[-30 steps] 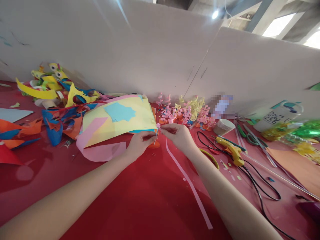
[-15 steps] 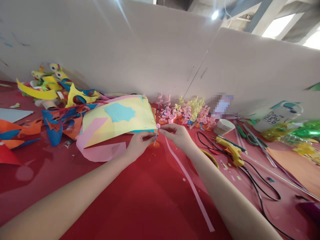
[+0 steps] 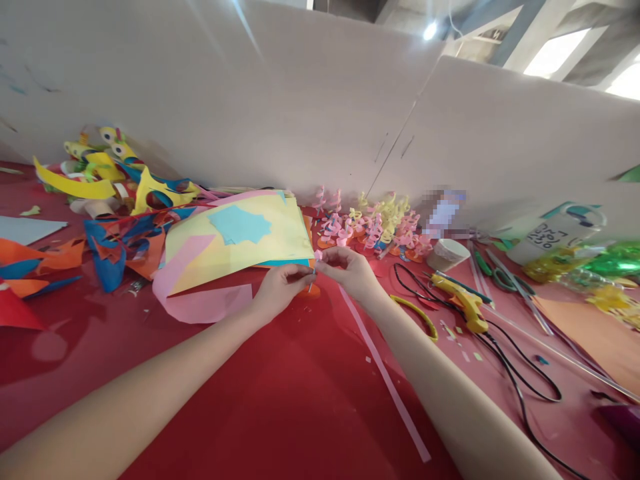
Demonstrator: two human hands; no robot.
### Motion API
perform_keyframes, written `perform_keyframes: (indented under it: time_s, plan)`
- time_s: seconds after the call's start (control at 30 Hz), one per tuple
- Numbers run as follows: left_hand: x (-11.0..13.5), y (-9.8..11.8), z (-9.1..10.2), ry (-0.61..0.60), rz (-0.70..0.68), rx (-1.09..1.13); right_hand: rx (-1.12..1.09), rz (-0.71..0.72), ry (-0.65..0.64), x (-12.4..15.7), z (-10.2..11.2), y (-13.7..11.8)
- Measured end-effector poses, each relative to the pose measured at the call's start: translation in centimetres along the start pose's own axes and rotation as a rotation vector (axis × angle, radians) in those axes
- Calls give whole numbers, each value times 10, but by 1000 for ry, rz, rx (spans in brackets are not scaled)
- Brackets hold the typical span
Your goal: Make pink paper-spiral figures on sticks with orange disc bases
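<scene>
My left hand (image 3: 281, 287) is closed in a pinch on a thin pale stick (image 3: 311, 287), which rises from a small orange base (image 3: 313, 293) on the table. At the stick's top is a small pink curl (image 3: 319, 255). My right hand (image 3: 353, 273) pinches the upper end of a long pink paper strip (image 3: 383, 373) beside it. The strip's rest trails down the red table towards me. Just where strip and stick meet is hidden by the fingers. Several finished-looking pink curled-paper pieces (image 3: 375, 230) stand behind my hands.
Yellow and pink paper sheets (image 3: 240, 227) lie left of centre. Rightwards are a yellow glue gun (image 3: 465, 303) with a looping black cord, a paper cup (image 3: 449, 255), green-handled scissors (image 3: 510, 280) and a yellow ring-like piece (image 3: 420, 312). Cut blue and orange paper (image 3: 107, 260) lies left.
My right hand has shifted slightly, its fingers now closer to the stick's top. The pink strip's upper part has swung right and straightened. My left hand has barely moved.
</scene>
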State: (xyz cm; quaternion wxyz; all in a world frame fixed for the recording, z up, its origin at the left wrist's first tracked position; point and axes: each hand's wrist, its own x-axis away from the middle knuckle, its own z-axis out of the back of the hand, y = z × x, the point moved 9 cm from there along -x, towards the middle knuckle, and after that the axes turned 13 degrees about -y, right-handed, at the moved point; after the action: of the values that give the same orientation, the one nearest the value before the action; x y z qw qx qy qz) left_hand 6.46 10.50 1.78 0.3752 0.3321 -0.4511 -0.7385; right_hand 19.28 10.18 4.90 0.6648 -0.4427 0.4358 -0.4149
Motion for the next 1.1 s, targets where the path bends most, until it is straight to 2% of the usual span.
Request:
perform_keyframes:
  time_s: [0.2,0.47,0.67,0.87,1.1]
  plan:
    - [0,2,-2,-23,-10,24,-48,9,-29,0,-5,1]
    - [-2,1,-3,-39,-43,-16,-173,-43,-27,-2,-6,15]
    - [-2,3,-2,-37,-38,-29,-77,-3,-8,-2,-7,9]
    - [0,3,-1,-33,2,-23,58,-8,83,3,-5,1]
    - [-1,1,-1,-41,-8,-25,81,-18,83,5,-8,-2]
